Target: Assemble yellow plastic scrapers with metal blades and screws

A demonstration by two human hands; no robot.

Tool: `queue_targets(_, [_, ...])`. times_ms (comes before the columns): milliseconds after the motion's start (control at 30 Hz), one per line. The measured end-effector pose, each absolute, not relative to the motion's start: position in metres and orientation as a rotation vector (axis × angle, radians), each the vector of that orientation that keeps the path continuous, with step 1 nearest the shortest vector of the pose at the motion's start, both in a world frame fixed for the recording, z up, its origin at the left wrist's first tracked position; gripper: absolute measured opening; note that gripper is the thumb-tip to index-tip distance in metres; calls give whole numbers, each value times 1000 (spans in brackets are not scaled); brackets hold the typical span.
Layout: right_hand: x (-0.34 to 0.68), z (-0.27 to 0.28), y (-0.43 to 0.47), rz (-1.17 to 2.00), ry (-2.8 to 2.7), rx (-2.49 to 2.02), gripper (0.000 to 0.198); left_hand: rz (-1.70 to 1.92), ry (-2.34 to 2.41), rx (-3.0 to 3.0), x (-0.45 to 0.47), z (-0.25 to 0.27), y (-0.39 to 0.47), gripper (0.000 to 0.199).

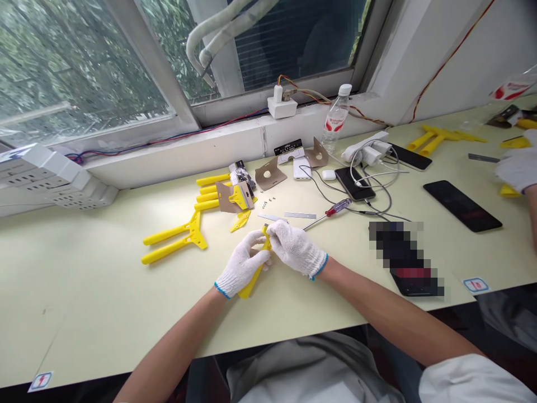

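My left hand [242, 264], in a white knit glove with a blue cuff, is closed around a yellow scraper handle [250, 284]. The handle slants down toward the table's front edge. At its upper end my gloved right hand [295, 246] pinches with fingers together; what lies between the fingertips is hidden. Just beyond my hands lie two flat metal blades [300, 215], several tiny screws [265, 205] and a loose yellow scraper part [240, 221]. A screwdriver [338, 207] with a red and clear handle rests right of my right hand.
Two yellow scraper handles [168, 256] lie at left, packaged scrapers [235, 196] behind. Brown cardboard pieces [269, 173], a water bottle [335, 120], charging cables [388, 193] and phones [461, 206] stretch along the back and right. Another person's gloved hand [518, 162] is at far right.
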State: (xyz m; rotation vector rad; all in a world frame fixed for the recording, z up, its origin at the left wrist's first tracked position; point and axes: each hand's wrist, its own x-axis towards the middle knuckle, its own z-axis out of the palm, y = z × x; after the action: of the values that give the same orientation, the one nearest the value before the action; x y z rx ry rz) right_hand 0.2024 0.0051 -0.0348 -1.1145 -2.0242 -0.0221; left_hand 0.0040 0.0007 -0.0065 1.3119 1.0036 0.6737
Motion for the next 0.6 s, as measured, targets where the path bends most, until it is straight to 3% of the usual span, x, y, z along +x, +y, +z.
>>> queue_targets(600, [203, -30, 2, -9, -2013, -1114, 7, 676, 987, 1328, 5, -6, 0, 51])
